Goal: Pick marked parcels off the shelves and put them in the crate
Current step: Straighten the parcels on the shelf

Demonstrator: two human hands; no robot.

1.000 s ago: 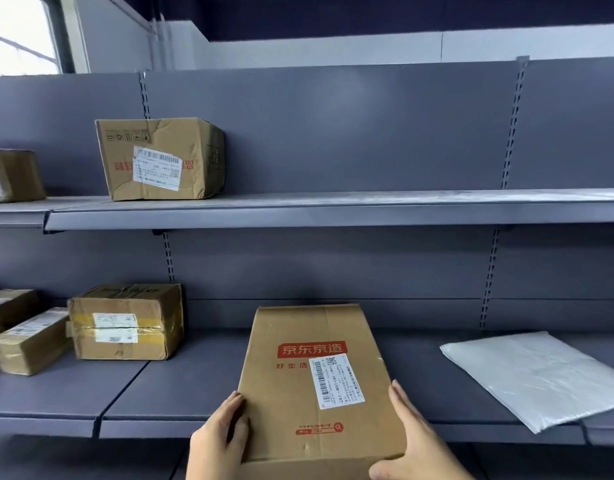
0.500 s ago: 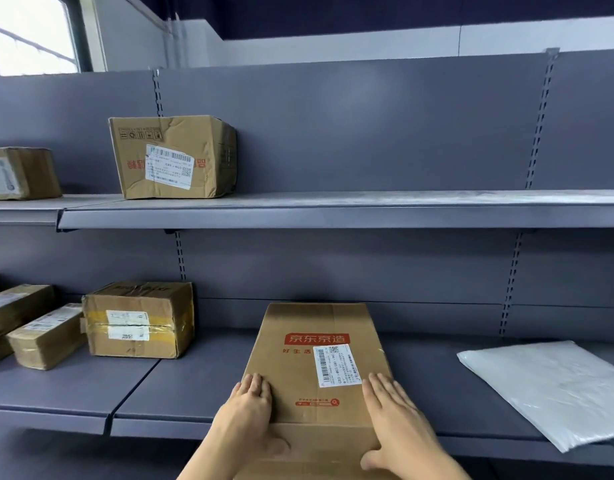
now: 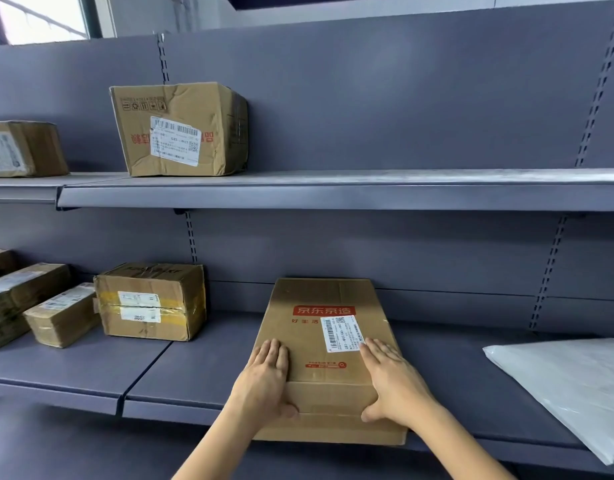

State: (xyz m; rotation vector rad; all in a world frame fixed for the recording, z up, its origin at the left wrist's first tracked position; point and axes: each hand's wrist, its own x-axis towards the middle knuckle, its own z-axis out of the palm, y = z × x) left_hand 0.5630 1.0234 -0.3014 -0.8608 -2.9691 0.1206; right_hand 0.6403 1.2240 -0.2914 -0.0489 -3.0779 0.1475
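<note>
Parcel: the long brown box (image 3: 328, 344) with the red printed logo and a white barcode label lies flat on the lower shelf (image 3: 208, 362), its near end hanging over the shelf's front lip, toward me.
Step in hand: I'd call it drawing this box off the shelf; no crate anywhere in view.
How I'd do it well: pull straight toward me, keep the box level, get fingers under the overhanging end before its weight leaves the shelf, and steer clear of the white poly mailer (image 3: 572, 393) lying apart on the right.
Left hand (image 3: 264, 382): fingers straight and flat on the box top near its left edge, thumb hooked against the front face, pressing, not wrapped around.
Right hand (image 3: 390, 382): same story, flat fingers on top just below the label, thumb on the front face.
Neighbours: taped cartons (image 3: 149, 301) sit well to the left, untouched.
</note>
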